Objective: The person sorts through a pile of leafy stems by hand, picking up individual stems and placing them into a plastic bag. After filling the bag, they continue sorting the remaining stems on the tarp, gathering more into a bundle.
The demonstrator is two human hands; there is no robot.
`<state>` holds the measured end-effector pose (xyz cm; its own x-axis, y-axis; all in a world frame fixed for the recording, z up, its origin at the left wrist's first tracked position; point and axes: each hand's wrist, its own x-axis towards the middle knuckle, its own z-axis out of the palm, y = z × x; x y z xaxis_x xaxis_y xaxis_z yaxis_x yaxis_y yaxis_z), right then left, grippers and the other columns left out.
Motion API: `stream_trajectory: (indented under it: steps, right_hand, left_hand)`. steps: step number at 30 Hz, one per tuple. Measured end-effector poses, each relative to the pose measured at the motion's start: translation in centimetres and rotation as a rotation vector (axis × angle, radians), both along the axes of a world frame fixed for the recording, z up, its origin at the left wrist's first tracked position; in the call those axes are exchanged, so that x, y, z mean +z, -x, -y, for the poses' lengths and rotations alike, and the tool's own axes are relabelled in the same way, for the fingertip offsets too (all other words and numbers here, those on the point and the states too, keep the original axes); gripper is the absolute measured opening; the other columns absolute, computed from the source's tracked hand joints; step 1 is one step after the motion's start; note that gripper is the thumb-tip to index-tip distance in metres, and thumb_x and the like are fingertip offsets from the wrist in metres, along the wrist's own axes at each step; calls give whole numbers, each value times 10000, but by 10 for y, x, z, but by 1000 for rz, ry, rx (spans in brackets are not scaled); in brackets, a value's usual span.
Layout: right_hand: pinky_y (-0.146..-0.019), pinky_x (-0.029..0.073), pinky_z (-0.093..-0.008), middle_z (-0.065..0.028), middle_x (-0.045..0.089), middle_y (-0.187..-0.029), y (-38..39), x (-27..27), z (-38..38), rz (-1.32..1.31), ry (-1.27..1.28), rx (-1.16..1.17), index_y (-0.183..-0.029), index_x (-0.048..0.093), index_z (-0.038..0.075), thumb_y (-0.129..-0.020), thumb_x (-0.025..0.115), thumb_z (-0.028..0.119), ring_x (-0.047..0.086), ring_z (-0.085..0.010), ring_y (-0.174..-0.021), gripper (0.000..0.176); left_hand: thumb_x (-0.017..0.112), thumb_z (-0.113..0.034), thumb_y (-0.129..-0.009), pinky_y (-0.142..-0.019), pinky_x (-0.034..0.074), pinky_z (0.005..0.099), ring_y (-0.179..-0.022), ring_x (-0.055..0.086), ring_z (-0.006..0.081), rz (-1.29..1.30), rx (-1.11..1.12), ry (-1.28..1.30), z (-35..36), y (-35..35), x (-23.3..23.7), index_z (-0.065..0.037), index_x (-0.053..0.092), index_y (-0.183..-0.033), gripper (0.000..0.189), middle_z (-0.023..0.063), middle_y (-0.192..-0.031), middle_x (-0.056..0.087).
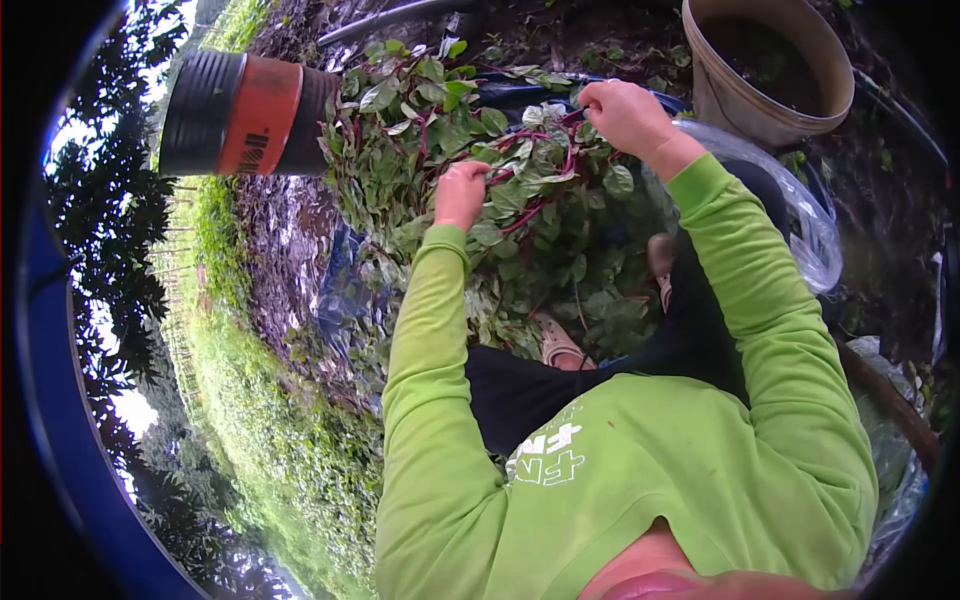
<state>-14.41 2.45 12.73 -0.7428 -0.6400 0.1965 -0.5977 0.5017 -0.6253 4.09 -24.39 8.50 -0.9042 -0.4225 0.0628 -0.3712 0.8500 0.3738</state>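
A large heap of leafy greens with purple-red stems, which look like Malabar spinach (420, 130), lies in front of my body. My left hand (462, 195) is over the middle of the heap, its thumb and fingers pinched on a red stem. Farther right and a little higher, my right hand (628, 118) is closed at the end of a dark reddish stem among pale upturned leaves. The fingertips of that hand are partly hidden. Below both hands, more leaves lie around my sandalled feet (563, 342).
A black and red drum (255, 115) stands at the upper left. At the upper right is a dirty pale bucket (715, 85) with dark contents. Clear plastic sheeting (810, 235) lies beside my right leg. Blue plastic (340, 280) and wet mud (290, 225) border the heap.
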Motion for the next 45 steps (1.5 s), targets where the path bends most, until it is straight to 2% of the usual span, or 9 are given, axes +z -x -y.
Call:
stream_trajectory:
  steps: [4,8,15,18,22,26,30,34,45]
  right_hand:
    - [-889,543,-462,-166,731,-1006,-6,-12,7,-33,-109,32,-1059,752,101,-906,610,212,686,-357,-1002,237]
    - [-851,565,-480,-177,735,-1015,-7,-24,10,22,-323,51,-1024,758,95,-856,606,122,708,-366,-989,228]
    - [-1041,500,-456,-288,608,-1326,-21,-165,56,520,-327,-107,-1388,574,39,-878,727,329,593,-424,-1253,607]
    - [-1053,489,-442,-238,649,-1294,-30,-206,62,509,-436,135,-1346,605,41,-858,738,351,600,-386,-1261,594]
    - [-1029,496,-463,-200,676,-1270,-40,-223,42,556,-271,-270,-1255,668,76,-920,600,222,627,-379,-1209,372]
    - [-952,516,-495,-130,708,-1169,-48,-250,6,251,-357,-240,-1091,717,95,-943,503,153,656,-360,-1139,266]
    - [-946,464,-459,-73,714,-1074,-67,-270,-12,-144,-515,59,-1057,709,135,-926,530,168,650,-266,-1110,224]
    - [-991,413,-454,-67,731,-1068,-80,-250,-14,-189,-730,101,-1027,722,131,-936,543,178,659,-253,-1100,207]
    - [-757,548,-382,-114,743,-876,-68,-47,12,330,-442,658,-1021,756,53,-803,749,142,698,-262,-819,235]
  left_hand:
    - [662,-204,-913,-887,527,444,-968,665,360,-171,-82,-26,-67,24,-65,-68,732,-942,156,157,-960,704]
    - [799,-340,-797,-1053,430,457,-1203,560,327,-11,68,168,-123,11,-68,-111,637,-1217,505,114,-1193,632]
    - [792,-110,-707,-1097,411,457,-1289,505,347,1,-105,244,-32,-17,-84,-114,507,-1388,738,125,-1374,551]
    - [748,-99,-739,-1087,440,467,-1256,542,375,-38,8,177,31,-23,-84,-111,547,-1369,661,145,-1353,583]
    - [794,-198,-765,-1119,432,423,-1320,530,351,101,-46,70,71,-39,-77,-122,450,-1517,831,160,-1437,554]
    - [831,-339,-800,-1227,241,508,-1484,320,429,-54,-14,196,25,-58,-57,-107,393,-1567,913,221,-1578,420]
    - [796,-262,-862,-1208,286,478,-1447,398,391,-157,76,-178,-27,-112,-31,-57,578,-1429,642,217,-1527,483]
    - [729,-124,-936,-999,491,304,-1128,643,163,-166,288,-957,-58,-145,-60,6,647,-1333,425,87,-1258,691]
    - [646,-71,-974,-946,503,285,-1050,655,127,-210,-94,-742,-108,-92,-50,8,677,-1293,330,75,-1179,719]
